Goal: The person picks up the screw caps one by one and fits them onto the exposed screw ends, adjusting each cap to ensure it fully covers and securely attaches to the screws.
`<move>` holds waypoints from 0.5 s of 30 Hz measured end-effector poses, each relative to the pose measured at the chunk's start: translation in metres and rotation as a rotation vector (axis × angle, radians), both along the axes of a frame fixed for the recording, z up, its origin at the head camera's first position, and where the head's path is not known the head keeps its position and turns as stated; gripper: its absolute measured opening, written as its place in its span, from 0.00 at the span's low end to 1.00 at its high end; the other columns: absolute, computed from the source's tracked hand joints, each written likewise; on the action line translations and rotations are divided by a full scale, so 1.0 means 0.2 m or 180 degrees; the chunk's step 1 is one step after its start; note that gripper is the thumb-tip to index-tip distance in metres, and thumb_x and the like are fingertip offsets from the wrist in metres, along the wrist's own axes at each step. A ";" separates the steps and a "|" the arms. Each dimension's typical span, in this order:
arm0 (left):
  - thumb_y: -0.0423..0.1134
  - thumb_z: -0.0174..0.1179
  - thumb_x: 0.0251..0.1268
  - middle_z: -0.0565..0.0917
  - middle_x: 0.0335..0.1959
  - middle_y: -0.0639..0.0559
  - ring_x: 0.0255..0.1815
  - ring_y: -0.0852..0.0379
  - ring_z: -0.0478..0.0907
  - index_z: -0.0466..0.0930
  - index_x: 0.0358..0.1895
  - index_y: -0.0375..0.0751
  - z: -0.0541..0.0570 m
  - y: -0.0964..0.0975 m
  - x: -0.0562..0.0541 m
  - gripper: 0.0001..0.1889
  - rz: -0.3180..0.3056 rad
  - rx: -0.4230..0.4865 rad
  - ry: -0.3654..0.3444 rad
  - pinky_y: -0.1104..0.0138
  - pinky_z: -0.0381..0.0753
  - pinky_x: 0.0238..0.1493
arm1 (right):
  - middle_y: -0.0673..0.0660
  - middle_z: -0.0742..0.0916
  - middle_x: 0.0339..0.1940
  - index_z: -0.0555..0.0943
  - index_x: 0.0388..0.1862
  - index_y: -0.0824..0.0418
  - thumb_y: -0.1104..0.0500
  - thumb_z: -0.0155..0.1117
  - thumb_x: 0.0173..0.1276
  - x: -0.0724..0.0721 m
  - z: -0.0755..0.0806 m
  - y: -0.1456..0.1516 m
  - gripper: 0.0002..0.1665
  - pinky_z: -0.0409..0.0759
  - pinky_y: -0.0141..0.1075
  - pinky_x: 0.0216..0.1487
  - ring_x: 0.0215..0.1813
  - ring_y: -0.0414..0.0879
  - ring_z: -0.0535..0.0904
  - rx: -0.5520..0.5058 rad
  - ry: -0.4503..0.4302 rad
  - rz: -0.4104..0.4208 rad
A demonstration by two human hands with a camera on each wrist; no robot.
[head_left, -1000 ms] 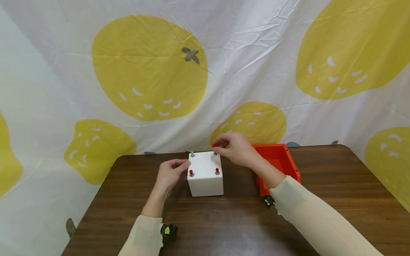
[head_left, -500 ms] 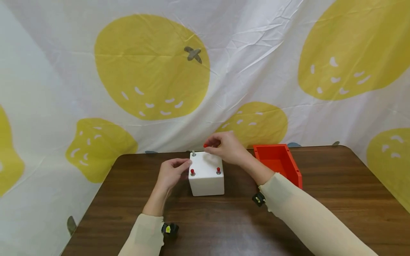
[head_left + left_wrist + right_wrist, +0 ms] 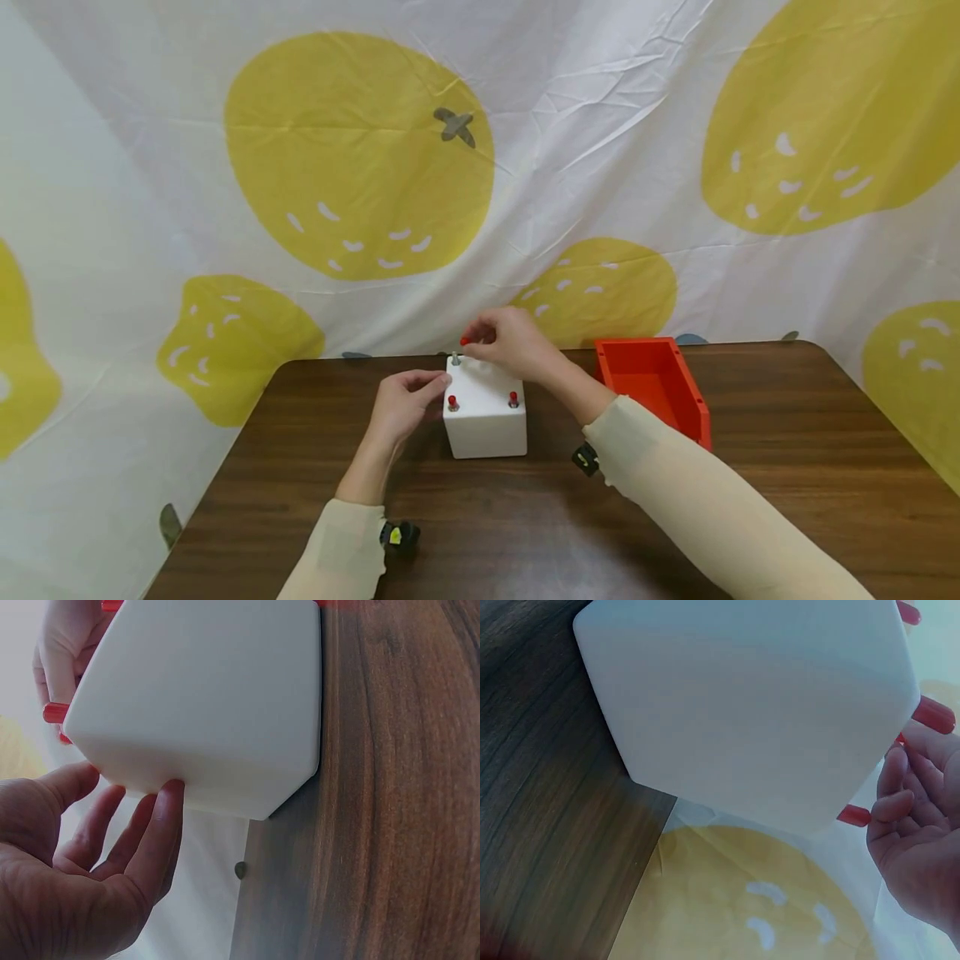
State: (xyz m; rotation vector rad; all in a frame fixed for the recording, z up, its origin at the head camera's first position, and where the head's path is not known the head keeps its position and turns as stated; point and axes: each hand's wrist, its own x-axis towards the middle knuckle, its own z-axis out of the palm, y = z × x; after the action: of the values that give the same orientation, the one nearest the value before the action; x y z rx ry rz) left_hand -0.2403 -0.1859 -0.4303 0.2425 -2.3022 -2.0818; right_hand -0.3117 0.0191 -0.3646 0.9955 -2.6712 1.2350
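Note:
A white box [image 3: 486, 435] stands on the table with small metal toggle switches on its top. Red caps sit on the front left switch [image 3: 452, 403] and the front right switch [image 3: 513, 400]. Bare metal shows on the back left switch [image 3: 455, 359]. My left hand [image 3: 402, 407] rests its fingertips against the box's left side, thumb at the top edge. My right hand [image 3: 512, 340] pinches a small red cap [image 3: 464, 341] just above and beside the bare switch. In the right wrist view, the back right switch wears a red cap [image 3: 853, 816], hidden in the head view.
A red bin [image 3: 690, 392] stands on the wooden table [image 3: 480, 525], right of the box and partly behind my right sleeve. Behind the table hangs a white cloth [image 3: 360, 325] printed with yellow fruit. Each wrist bears a black camera.
My right hand has lifted away from the back right switch and moved left, carrying the red cap to the bare back left switch. The left hand stays at the box.

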 end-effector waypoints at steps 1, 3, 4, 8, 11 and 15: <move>0.38 0.71 0.73 0.88 0.49 0.41 0.43 0.53 0.87 0.89 0.53 0.32 0.00 0.00 0.00 0.13 0.0000 0.0004 0.0003 0.50 0.92 0.46 | 0.50 0.91 0.38 0.91 0.43 0.59 0.59 0.76 0.70 0.00 0.00 -0.01 0.06 0.84 0.37 0.44 0.41 0.45 0.83 0.0026 0.0008 0.0006; 0.37 0.71 0.73 0.88 0.49 0.41 0.43 0.53 0.87 0.89 0.52 0.32 0.00 0.00 0.00 0.13 -0.0001 0.0008 0.0011 0.50 0.92 0.46 | 0.49 0.91 0.38 0.91 0.43 0.58 0.59 0.76 0.71 0.00 0.00 -0.02 0.06 0.83 0.37 0.43 0.41 0.44 0.84 0.0081 0.0022 0.0026; 0.37 0.71 0.73 0.88 0.49 0.41 0.43 0.53 0.87 0.89 0.53 0.31 0.00 0.00 0.00 0.13 -0.0004 0.0000 0.0020 0.50 0.92 0.46 | 0.49 0.90 0.38 0.91 0.43 0.58 0.58 0.76 0.71 -0.01 0.00 -0.03 0.06 0.83 0.36 0.42 0.41 0.44 0.84 0.0104 0.0019 0.0033; 0.38 0.71 0.73 0.89 0.49 0.41 0.44 0.52 0.87 0.89 0.52 0.32 0.00 0.00 0.00 0.13 -0.0005 -0.0030 0.0019 0.45 0.90 0.50 | 0.49 0.91 0.38 0.91 0.43 0.58 0.59 0.76 0.72 -0.01 0.00 -0.06 0.05 0.83 0.36 0.42 0.41 0.43 0.84 0.0134 0.0008 0.0082; 0.39 0.71 0.73 0.89 0.50 0.41 0.45 0.51 0.87 0.89 0.53 0.32 0.00 0.00 0.00 0.14 -0.0002 -0.0079 0.0012 0.43 0.88 0.53 | 0.49 0.91 0.37 0.91 0.42 0.58 0.59 0.76 0.71 -0.01 -0.01 -0.07 0.04 0.83 0.36 0.42 0.41 0.43 0.84 0.0129 -0.0012 0.0091; 0.39 0.71 0.73 0.89 0.50 0.42 0.46 0.51 0.87 0.90 0.53 0.33 0.00 0.00 0.00 0.13 0.0005 -0.0127 0.0016 0.43 0.88 0.54 | 0.49 0.90 0.36 0.91 0.41 0.59 0.60 0.76 0.71 -0.02 -0.02 -0.09 0.04 0.83 0.36 0.42 0.41 0.43 0.84 0.0125 -0.0058 0.0086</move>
State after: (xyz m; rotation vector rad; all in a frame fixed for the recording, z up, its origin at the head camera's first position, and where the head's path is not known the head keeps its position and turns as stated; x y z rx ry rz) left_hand -0.2403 -0.1869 -0.4298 0.2376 -2.3372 -2.0309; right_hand -0.3162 0.0014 -0.3688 1.0337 -2.7149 1.2069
